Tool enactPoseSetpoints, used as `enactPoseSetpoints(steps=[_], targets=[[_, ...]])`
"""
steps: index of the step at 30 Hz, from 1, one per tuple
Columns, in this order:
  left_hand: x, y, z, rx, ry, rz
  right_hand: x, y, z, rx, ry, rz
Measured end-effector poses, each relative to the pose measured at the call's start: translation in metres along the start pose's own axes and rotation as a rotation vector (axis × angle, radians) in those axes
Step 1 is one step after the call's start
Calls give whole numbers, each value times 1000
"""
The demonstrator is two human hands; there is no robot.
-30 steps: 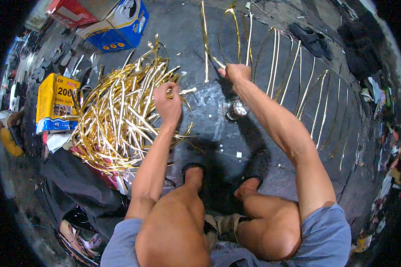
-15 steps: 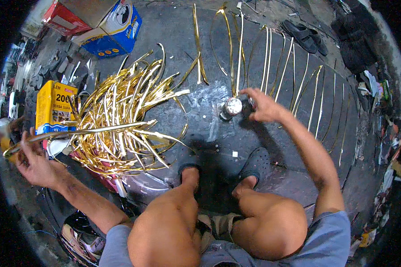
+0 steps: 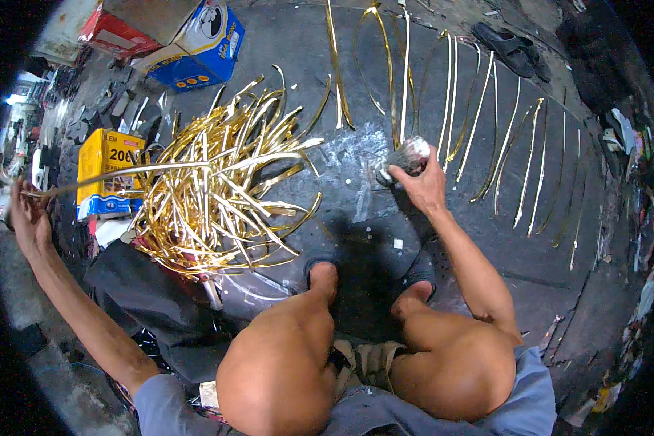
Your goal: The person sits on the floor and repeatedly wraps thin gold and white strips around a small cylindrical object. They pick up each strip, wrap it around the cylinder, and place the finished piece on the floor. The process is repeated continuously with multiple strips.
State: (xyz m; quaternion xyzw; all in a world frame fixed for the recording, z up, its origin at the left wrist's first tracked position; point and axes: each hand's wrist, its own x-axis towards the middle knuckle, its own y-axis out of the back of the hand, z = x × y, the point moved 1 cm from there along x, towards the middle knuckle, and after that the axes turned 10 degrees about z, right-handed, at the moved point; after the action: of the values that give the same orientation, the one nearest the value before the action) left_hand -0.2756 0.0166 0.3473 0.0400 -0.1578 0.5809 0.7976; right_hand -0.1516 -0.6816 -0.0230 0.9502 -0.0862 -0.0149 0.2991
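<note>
At the far left my left hand (image 3: 30,221) is closed at the end of a long gold strip (image 3: 142,170). That strip stretches to the right over a loose heap of shiny gold strips (image 3: 203,196). In front of me my right hand (image 3: 427,187) is wrapped round a short dark cylinder with a whitish end (image 3: 408,156). The cylinder is tilted, and its underside is partly hidden. Just beyond it a thin gold strip (image 3: 405,80) lies on the dark mat (image 3: 356,182), its near end by the cylinder.
Several thin strips (image 3: 519,160) lie in a row to the right. A yellow and blue can (image 3: 109,174) stands left of the heap, with a blue and white cardboard box (image 3: 200,62) behind. Dark sandals (image 3: 512,49) lie at the back right. My knees (image 3: 283,363) are close below.
My right hand has gone from beside the cylinder to gripping and tilting it. My left hand has moved outward and up at the strip's end. The whole view has shifted slightly.
</note>
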Motion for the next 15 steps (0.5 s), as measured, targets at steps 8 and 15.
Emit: enactPoseSetpoints(steps=[8,15], targets=[[-379,-156,-140,506,348,-1084,-3,15,21,414,-216,216],[-519,-188,-249,284,861,-1224,-26,32,-16,532,-108,254]])
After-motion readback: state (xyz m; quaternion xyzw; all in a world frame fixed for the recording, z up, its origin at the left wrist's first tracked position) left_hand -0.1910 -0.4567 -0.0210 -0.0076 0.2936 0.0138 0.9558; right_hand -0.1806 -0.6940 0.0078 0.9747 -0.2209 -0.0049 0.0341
